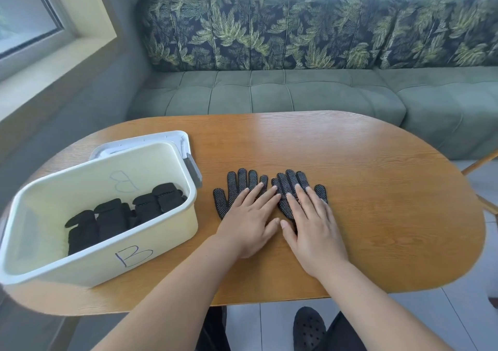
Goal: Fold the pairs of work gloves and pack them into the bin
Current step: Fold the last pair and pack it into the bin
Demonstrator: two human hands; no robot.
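Observation:
Two black work gloves with white dots lie flat side by side on the wooden table [377, 189], fingers pointing away from me. My left hand [249, 220] presses flat on the left glove [234, 186]. My right hand [312, 224] lies flat on the right glove [292, 186]. Both hands have straight fingers. To the left stands a cream bin [151, 245] marked "B". Several folded black glove pairs [113, 216] lie in a row inside it.
A white lid [167, 140] lies behind the bin. A green sofa [296, 92] with leaf-print cushions runs along the table's far side. A window sill is at the left. My shoe [308, 329] shows below the table's near edge.

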